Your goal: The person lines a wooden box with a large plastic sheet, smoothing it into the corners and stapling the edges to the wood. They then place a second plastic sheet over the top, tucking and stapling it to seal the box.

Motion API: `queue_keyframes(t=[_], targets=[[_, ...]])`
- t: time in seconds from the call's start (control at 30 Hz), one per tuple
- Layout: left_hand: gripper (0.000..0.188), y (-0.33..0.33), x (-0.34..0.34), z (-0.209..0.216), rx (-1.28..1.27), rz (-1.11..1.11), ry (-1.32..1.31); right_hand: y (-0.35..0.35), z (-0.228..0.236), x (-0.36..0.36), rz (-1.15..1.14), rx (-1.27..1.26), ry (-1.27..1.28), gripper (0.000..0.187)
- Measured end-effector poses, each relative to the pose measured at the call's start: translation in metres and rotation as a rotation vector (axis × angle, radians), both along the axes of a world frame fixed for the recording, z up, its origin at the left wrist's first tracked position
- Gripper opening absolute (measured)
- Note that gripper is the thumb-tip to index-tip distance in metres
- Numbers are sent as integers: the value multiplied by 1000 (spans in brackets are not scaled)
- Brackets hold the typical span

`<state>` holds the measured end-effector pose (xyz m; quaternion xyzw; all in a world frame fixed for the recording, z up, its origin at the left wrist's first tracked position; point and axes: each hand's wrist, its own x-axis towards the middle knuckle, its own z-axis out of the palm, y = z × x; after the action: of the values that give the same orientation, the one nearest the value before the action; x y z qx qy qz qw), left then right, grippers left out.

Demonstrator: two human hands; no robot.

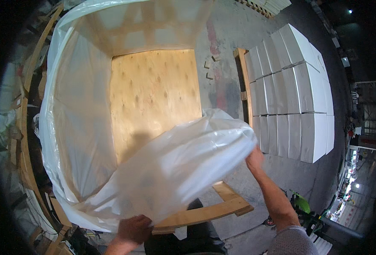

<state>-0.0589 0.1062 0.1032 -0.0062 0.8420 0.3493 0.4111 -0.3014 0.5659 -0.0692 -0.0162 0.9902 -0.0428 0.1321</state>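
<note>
A large translucent plastic liner (181, 157) hangs inside a tall wooden-framed crate, draped over its far and left sides. My left hand (134, 229) is closed on the liner's near edge, low in front of me. Farther right, my right hand (255, 159) grips a bunched corner of the same liner and holds it out beyond the crate's base. Between the hands the film sags in folds and covers the near part of the plywood bottom (156, 93). A wooden slat frame (202, 215) shows under the liner's near edge, close to my legs.
Stacked white boxes (288, 91) stand on a wooden pallet (243, 80) to the right. Small wood offcuts (209, 76) lie on the concrete floor (230, 38). Along the left runs a long timber rail (24, 140) with clutter behind it. A green object (300, 203) sits at the lower right.
</note>
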Motion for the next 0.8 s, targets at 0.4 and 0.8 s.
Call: queue_keyframes(t=[0.4, 0.8], targets=[[31, 46, 89, 24, 258, -429, -313, 117, 178, 207, -234, 109, -50, 44], [42, 82, 16, -42, 250, -112, 427, 103, 253, 410, -707, 391, -313, 51]])
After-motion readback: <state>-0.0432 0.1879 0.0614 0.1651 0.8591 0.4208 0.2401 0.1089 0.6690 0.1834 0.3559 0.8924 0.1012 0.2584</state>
